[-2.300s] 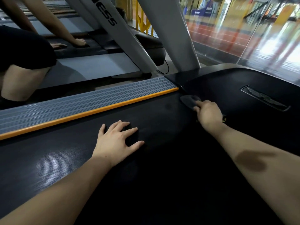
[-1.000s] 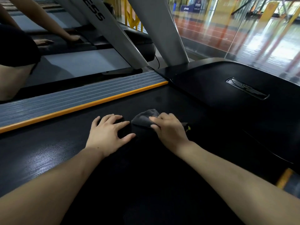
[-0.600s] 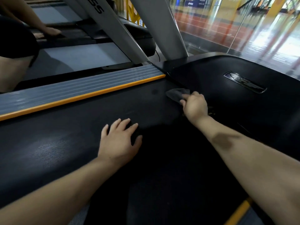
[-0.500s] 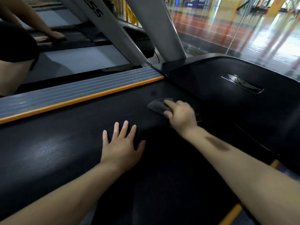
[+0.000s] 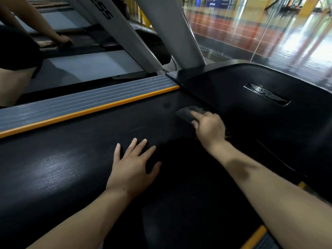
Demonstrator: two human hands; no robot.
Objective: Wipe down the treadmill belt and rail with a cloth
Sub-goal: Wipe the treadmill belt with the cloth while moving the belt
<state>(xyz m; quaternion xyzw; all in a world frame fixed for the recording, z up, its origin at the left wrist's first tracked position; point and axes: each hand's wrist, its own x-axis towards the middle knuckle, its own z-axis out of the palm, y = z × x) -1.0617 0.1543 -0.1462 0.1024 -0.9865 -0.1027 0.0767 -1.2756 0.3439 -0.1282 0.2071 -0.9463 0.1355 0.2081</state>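
Observation:
The black treadmill belt (image 5: 75,159) fills the lower part of the view. Along its far side runs a grey ribbed rail (image 5: 80,103) with an orange edge strip. My right hand (image 5: 209,129) presses a dark grey cloth (image 5: 186,112) flat on the belt, close to the black motor cover (image 5: 251,108). Part of the cloth is hidden under my fingers. My left hand (image 5: 133,168) lies flat on the belt with its fingers spread, nearer to me and left of the cloth, holding nothing.
Two grey uprights (image 5: 172,31) rise behind the rail's far end. Another person (image 5: 18,51) kneels on the neighbouring treadmill at the upper left, hands on its belt. A glass wall (image 5: 269,29) stands behind the motor cover. An orange strip (image 5: 255,238) shows at the lower right.
My right hand has slid the cloth back and forth across the belt, and since half a second ago it has moved away from my left hand toward the motor cover. My left hand stays flat.

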